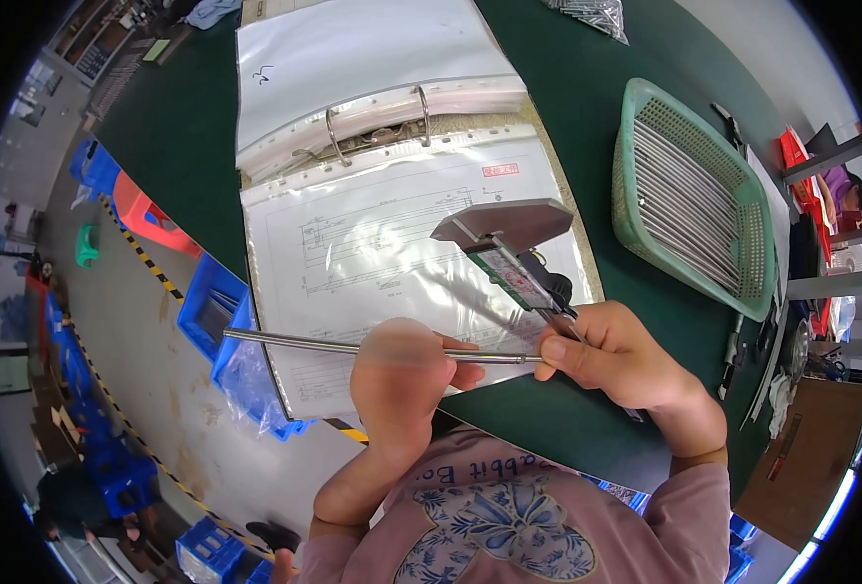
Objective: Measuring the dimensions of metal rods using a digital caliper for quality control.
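A long, thin metal rod (295, 340) lies nearly level above the open binder (392, 243), its far left end free in the air. My left hand (397, 399) is closed round the rod near its middle; part of this hand is blurred. At the rod's right end, my right hand (626, 358) pinches with thumb and fingers. This same hand also holds a digital depth gauge (514, 277) with a wide metal base, tilted up over the binder page. The gauge's blade passes under my right fingers, and its tip shows below them.
A green plastic basket (626, 185) with many metal rods stands at the right of the green table (587, 107). A bag of small metal parts (596, 15) lies at the back. Blue crates (207, 302) stand left below the table edge. A cardboard box (806, 457) is at right.
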`<state>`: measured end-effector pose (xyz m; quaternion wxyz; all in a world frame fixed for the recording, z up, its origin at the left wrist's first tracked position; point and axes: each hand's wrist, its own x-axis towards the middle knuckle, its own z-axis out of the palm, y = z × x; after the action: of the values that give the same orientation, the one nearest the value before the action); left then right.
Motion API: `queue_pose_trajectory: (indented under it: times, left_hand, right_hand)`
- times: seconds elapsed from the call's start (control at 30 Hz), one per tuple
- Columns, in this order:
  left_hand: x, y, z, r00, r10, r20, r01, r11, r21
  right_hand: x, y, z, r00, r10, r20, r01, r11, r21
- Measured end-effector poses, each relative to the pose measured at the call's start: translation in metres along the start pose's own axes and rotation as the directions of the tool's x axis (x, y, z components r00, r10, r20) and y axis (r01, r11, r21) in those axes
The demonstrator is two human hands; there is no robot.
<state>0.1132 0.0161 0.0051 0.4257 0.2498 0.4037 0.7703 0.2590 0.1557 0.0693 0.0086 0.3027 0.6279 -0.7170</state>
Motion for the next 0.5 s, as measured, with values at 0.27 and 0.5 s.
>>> queue_pose_trajectory:
  times: [0.27,0.5]
  left_hand:
    - [0.005,-0.015,-0.002,0.991,0.067,0.116,-0.042,0.978,-0.203]
    - [0.008,-0.016,0.006,0.988,-0.014,0.155,0.032,0.992,-0.12]
  right_hand:
    - [0.003,0.001,-0.002,0.994,0.073,0.086,-0.082,0.991,0.106]
    - [0.005,0.01,0.0,0.998,-0.059,0.03,0.058,0.997,0.046]
